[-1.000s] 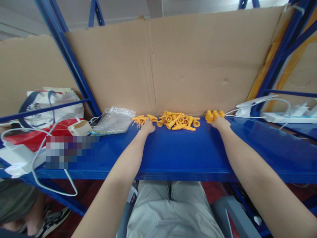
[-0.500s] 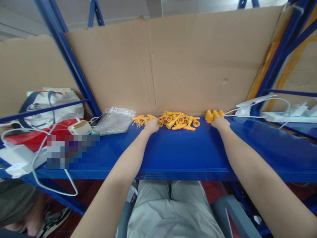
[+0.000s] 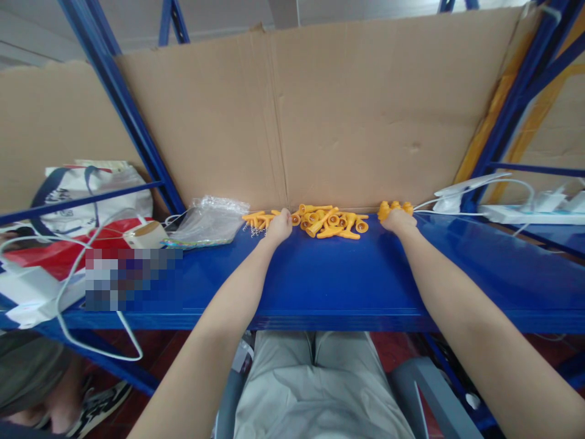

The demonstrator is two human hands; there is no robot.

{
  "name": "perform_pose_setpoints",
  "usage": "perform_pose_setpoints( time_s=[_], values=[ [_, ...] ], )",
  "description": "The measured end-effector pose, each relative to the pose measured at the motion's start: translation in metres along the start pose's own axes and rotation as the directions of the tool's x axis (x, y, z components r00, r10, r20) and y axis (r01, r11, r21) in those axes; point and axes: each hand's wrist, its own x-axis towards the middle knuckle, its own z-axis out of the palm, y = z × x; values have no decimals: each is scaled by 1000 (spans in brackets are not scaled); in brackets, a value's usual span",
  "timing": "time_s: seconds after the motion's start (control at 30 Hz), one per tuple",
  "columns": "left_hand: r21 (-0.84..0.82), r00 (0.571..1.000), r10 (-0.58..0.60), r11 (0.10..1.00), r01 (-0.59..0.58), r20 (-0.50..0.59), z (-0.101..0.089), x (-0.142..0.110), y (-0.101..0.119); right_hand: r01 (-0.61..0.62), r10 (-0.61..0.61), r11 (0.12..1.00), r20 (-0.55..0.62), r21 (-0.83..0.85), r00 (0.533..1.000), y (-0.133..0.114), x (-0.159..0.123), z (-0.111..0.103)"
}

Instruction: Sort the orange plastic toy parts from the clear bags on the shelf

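My left hand (image 3: 280,225) is closed at the back of the blue shelf, its fingers curled and mostly turned away from me. Whatever it grips is hidden. Just left of it lie thin orange plastic pieces with small metal chains (image 3: 256,222). To its right spreads a heap of orange cone-shaped plastic pieces (image 3: 329,221) with round open ends. Farther right, my right hand (image 3: 399,221) is closed against a small group of knobbly orange plastic pieces (image 3: 384,210). The back of the hand covers its fingertips, so I cannot see what is in them.
A cardboard sheet (image 3: 356,116) stands behind the blue shelf (image 3: 329,280). At left lie clear plastic bags (image 3: 208,222), a white charger block (image 3: 145,236), a red bag (image 3: 68,250) and looped white cables. A power strip (image 3: 534,214) sits at right. Another person's leg (image 3: 41,372) shows lower left.
My left hand has turned and curled more, rising slightly beside the chained pieces. My right hand has shifted slightly left and up over the knobbly pieces. The orange heap looks the same.
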Motion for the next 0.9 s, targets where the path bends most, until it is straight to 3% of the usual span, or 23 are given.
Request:
perform_pose_setpoints(
  time_s=[0.27, 0.43, 0.57, 0.67, 0.83, 0.9],
  values=[
    [-72, 997, -20, 997, 14, -78, -4, 1, -4, -70, 70, 998, -20, 10, 997, -29, -16, -21],
    [-11, 993, 61, 998, -62, -99, -7, -2, 1, 14, -15, 1000, -75, -8, 997, -46, -27, -32],
    [26, 993, 115, 993, -114, -42, -11, -8, 12, 185, -187, 982, -148, -26, 971, -63, -38, -34],
    [70, 988, 153, 986, -154, 17, -12, -11, 20, 428, -427, 903, -198, -41, 882, -77, -46, -31],
    [120, 974, 218, 967, -225, 68, -7, -13, 25, 774, -768, 630, -191, -60, 611, -99, -56, -17],
    [130, 967, 242, 959, -251, 77, -6, -13, 26, 828, -820, 559, -183, -51, 542, -105, -59, -10]
  ],
)
